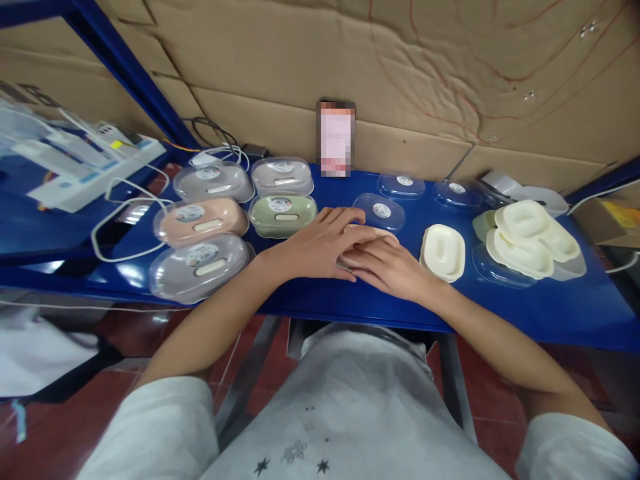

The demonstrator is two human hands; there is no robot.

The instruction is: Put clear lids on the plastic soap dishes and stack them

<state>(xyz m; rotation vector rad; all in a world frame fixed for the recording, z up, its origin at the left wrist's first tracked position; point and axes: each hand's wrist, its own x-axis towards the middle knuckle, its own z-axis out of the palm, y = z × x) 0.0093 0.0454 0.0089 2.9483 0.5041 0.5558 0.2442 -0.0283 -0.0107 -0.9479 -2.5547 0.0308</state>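
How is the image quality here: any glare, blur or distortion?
Head view: glare streaks the glossy blue table at left; the upright phone screen is pixelated; edges bow from wide-angle distortion; both hands, left hand and right hand, look sharp, evenly lit.

1. Blue table [320,303] holds pretty much everything here.
2. Blurred phone [336,138] is propped upright at the table's back edge, against the cardboard wall [400,60].
3. Left of the phone: five closed soap boxes, grey [214,182], grey-pink [283,175], pink [200,220], green [283,215], big grey [200,267].
4. Right of the phone: loose clear lids [401,185], then a stack of cream trays [533,237].
5. Far left of the phone: white power strip [95,170] with cables.
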